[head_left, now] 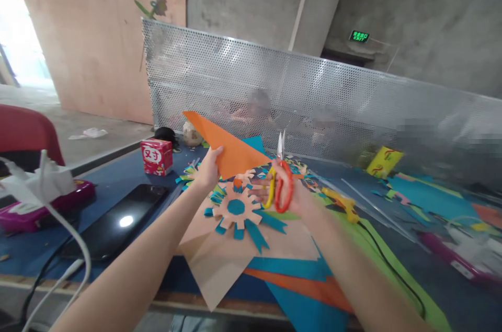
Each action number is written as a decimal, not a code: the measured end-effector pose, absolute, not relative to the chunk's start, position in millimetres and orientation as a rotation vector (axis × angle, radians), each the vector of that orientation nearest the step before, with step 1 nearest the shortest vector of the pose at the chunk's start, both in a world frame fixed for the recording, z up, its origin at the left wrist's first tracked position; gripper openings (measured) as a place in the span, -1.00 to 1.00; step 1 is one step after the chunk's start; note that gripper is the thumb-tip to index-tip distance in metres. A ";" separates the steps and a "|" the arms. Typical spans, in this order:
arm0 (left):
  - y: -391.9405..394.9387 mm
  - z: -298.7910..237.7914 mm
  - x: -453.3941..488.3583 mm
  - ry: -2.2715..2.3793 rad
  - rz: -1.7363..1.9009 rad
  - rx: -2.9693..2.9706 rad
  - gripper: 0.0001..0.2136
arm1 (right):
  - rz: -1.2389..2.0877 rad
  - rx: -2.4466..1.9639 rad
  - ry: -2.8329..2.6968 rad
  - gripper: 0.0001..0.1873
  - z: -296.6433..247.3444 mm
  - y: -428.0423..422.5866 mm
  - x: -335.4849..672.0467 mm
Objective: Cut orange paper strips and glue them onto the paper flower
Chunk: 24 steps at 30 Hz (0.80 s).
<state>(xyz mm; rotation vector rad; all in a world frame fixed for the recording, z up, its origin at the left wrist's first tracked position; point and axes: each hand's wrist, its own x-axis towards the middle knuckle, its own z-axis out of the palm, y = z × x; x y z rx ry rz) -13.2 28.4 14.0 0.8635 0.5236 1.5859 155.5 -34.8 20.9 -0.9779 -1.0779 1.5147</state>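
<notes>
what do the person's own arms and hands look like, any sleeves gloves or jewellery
Both hands are bare: the left hand and the right hand wear no gloves, and no ring can be made out. The left forearm and the right forearm are uncovered down to the picture's lower edge, with no sleeve, watch, bracelet or marking in view.

Both bare forearms [157, 240] are stretching forward and converging — the left hand [207, 169] is pinching thumb against fingers, raised slightly, while the right hand [292, 193] is gripping with fingers curled.
</notes>
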 end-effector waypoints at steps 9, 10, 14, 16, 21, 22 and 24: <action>17.2 13.9 -15.8 0.325 1.311 0.987 -0.75 | 0.879 -0.861 -0.842 -0.67 -2.2 8.1 173.4; 19.2 14.6 -17.6 0.306 1.332 0.936 -0.75 | 0.843 -0.886 -0.861 -0.65 -4.9 9.1 183.0; 31.7 13.9 -33.4 0.348 1.498 0.634 -0.47 | 0.751 -1.080 -1.021 -0.57 -8.2 7.7 218.4; 37.6 11.6 -45.4 0.369 1.443 0.601 -0.35 | 0.713 -1.184 -1.135 -0.60 -4.3 4.8 231.4; 42.7 10.6 -62.6 0.412 1.066 0.810 -0.29 | 0.504 -1.371 -1.298 -0.71 6.9 -3.0 247.7; 42.2 10.8 -61.3 0.474 0.979 0.866 -0.36 | 0.465 -1.395 -1.311 -0.73 7.6 -3.9 249.0; 40.0 10.3 -54.8 0.617 0.845 1.007 -0.54 | 0.398 -1.429 -1.335 -0.76 7.5 -5.2 250.2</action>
